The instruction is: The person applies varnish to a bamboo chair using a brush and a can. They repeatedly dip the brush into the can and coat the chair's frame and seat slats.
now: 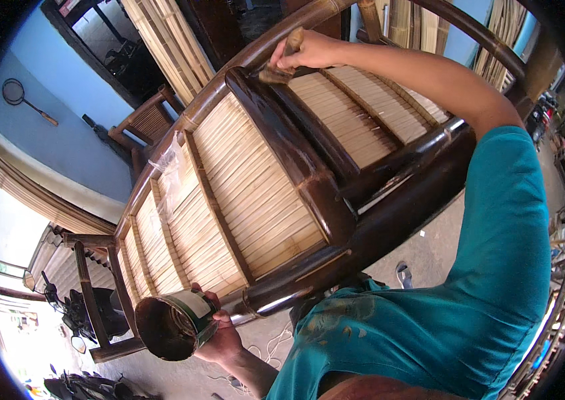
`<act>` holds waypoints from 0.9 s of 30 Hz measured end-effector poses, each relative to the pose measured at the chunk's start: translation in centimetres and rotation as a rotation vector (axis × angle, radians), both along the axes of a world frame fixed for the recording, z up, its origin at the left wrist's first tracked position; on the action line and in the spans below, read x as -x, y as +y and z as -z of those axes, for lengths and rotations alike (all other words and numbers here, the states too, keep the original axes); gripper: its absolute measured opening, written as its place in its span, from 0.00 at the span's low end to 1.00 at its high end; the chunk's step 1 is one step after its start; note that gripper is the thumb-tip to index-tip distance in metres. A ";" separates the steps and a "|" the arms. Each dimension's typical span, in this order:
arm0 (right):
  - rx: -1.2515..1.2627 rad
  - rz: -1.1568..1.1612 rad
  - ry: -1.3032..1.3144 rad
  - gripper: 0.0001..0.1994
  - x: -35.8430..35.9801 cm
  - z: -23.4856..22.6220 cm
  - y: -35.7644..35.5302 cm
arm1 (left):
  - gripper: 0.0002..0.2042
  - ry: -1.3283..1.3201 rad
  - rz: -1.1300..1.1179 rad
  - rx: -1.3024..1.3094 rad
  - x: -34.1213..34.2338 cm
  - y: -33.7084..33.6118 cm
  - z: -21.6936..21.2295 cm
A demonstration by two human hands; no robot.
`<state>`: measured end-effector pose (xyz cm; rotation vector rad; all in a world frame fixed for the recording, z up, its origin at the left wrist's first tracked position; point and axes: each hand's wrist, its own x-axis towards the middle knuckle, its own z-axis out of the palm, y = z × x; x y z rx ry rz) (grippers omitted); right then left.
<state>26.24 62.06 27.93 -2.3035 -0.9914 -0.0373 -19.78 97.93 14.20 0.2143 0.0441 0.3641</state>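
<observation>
My right hand [307, 51] is closed round the handle of a paintbrush [276, 72]. Its bristles touch the dark rail at the far side of a bamboo bench [256, 187]. The bench has a glossy dark brown frame around panels of pale bamboo slats. Dark stain marks a few slats on the right panel. In my left hand [221, 340] is a tilted tin can [174, 325] with a stained, dark inside, held at the near left edge of the bench. Its label is green and white. How much liquid is in it cannot be seen.
A clear plastic scrap [170, 163] lies on the left slats. A small bamboo chair [146, 123] stands beyond the bench, near a blue wall with a hanging racket [28, 100]. Motorbikes [86, 310] are at the left. A white cord [272, 347] lies on the floor.
</observation>
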 end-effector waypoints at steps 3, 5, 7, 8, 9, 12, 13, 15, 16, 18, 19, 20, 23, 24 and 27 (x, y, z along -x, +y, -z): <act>0.157 -0.161 0.266 0.15 7.6 -3.4 0.1 | 0.32 -0.044 0.021 0.019 1.0 1.2 0.5; 0.356 -0.172 0.508 0.15 13.3 -5.9 -0.3 | 0.31 0.002 -0.004 -0.025 2.5 2.3 1.2; 0.295 -0.131 0.447 0.14 14.9 -5.9 -1.3 | 0.31 0.014 -0.010 -0.055 2.8 3.0 1.6; 0.264 -0.115 0.417 0.14 15.4 -5.9 -1.4 | 0.32 0.026 -0.019 -0.056 2.8 3.3 1.6; 0.223 -0.054 0.308 0.13 14.4 -5.4 -1.6 | 0.32 0.043 -0.014 -0.065 2.8 3.6 1.4; 0.174 -0.020 0.190 0.13 14.5 -3.9 -1.5 | 0.33 -0.012 -0.011 -0.081 3.4 3.2 0.7; 0.181 -0.011 0.287 0.13 15.5 -4.4 -1.1 | 0.34 -0.033 0.021 -0.125 3.9 3.2 0.1; 0.192 0.020 0.499 0.13 19.1 -5.5 -1.5 | 0.33 -0.019 0.000 -0.071 4.2 3.3 0.3; 0.166 0.097 0.523 0.13 19.8 -5.6 -2.4 | 0.32 -0.014 0.002 -0.044 4.2 3.5 0.4; 0.115 0.266 0.557 0.13 21.1 -6.1 -4.3 | 0.32 0.011 -0.002 -0.075 4.4 3.9 1.2; 0.148 0.361 0.560 0.14 21.2 -6.0 -5.3 | 0.33 0.014 0.007 -0.073 4.3 3.9 1.4; 0.316 0.444 0.456 0.14 21.8 -6.4 -5.7 | 0.33 0.017 0.017 -0.072 4.1 3.9 1.6; 0.380 0.610 0.185 0.14 23.1 -7.2 -8.3 | 0.33 -0.003 0.088 -0.067 3.2 3.5 1.3; 0.177 0.607 0.065 0.15 24.3 -7.5 -9.4 | 0.34 -0.004 0.093 -0.093 2.8 3.3 1.3; -0.323 0.637 -0.147 0.14 30.7 -9.5 -11.7 | 0.35 -0.003 0.119 -0.156 2.1 3.6 1.2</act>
